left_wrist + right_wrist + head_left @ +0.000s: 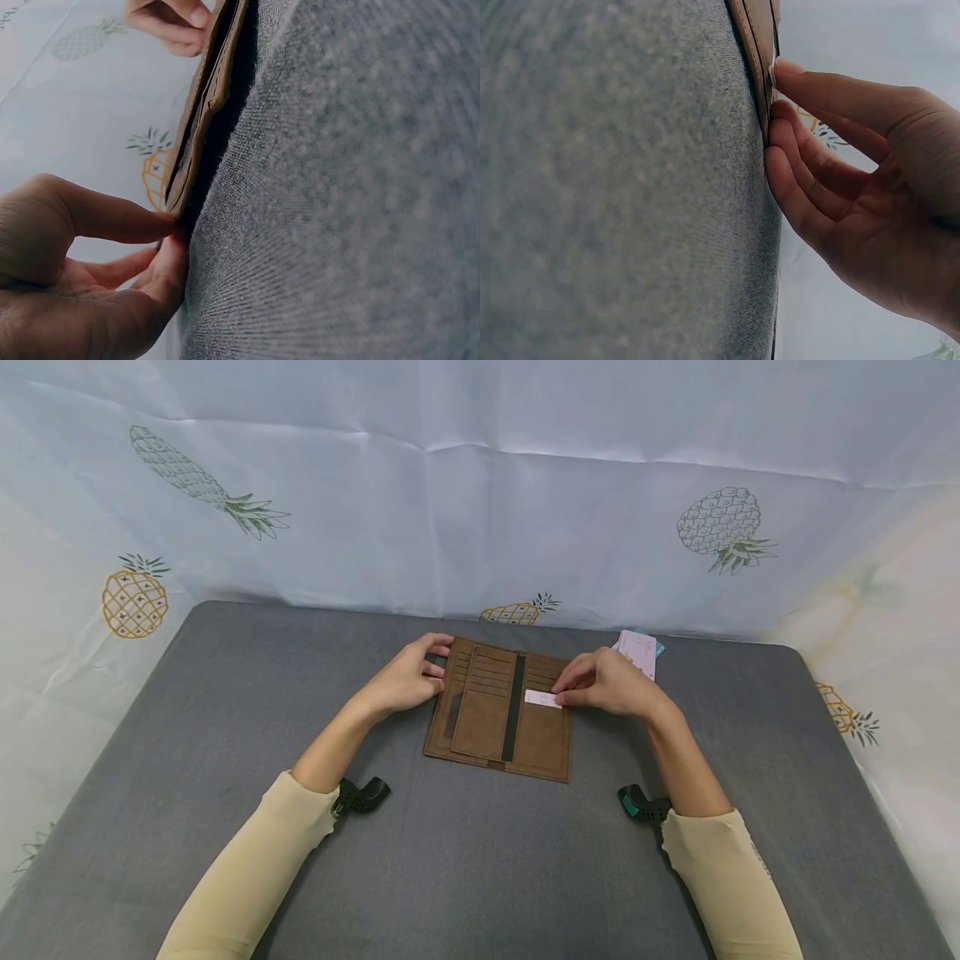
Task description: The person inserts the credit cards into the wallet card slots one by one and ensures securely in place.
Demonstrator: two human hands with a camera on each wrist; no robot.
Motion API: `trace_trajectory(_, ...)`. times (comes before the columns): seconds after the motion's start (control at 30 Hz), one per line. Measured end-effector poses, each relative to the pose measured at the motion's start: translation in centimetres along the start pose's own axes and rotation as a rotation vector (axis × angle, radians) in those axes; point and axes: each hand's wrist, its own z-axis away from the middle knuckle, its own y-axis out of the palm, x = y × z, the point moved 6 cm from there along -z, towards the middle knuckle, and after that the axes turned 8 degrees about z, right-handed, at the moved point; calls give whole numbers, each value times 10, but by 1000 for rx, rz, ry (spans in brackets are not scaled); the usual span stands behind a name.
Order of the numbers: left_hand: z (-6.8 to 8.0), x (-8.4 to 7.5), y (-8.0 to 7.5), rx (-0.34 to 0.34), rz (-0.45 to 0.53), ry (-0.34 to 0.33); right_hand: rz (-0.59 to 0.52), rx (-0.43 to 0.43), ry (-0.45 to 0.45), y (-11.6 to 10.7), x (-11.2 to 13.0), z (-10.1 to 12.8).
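Card-slotting step: right hand [611, 683] pinches a white card [542, 697] at the open brown wallet [498, 710], left hand [408, 681] grips its edge; next calls for sliding it squarely into a slot.

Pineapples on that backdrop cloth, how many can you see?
7, some partly cut off: two at upper left, one behind the wallet, one upper right, one faint, one at right, one bottom left. More may be hidden.
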Motion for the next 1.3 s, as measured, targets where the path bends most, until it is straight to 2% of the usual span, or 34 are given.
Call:
trace_trajectory(0.5, -2, 2, -1, -8, -5, 1, 1, 19, -10, 3, 3, 0)
trace_trajectory(0.6, -1, 2, -1, -8, -2, -5, -18, 23, 9, 3, 2, 0)
trace_trajectory(0.7, 0, 2, 0, -4, -1, -7, -33, 14, 46, -2, -2, 1)
trace_trajectory(0.83, 0, 1, 0, -2, 2, -9, -14, -71, 106, -20, -17, 9)
trace_trajectory(0.97, -1, 1, 1, -3, -3, -7, 28, -196, 234, -43, -44, 23)
trace_trajectory(1.07, -1, 1, 1, -5, -6, -5, 70, -255, 340, -55, -64, 34)
trace_trajectory(1.17, 0, 1, 1, -3, -8, -4, 115, -259, 408, -60, -78, 39)
trace_trajectory(1.3, 0, 1, 2, 6, -11, -2, 159, -213, 437, -59, -85, 39)
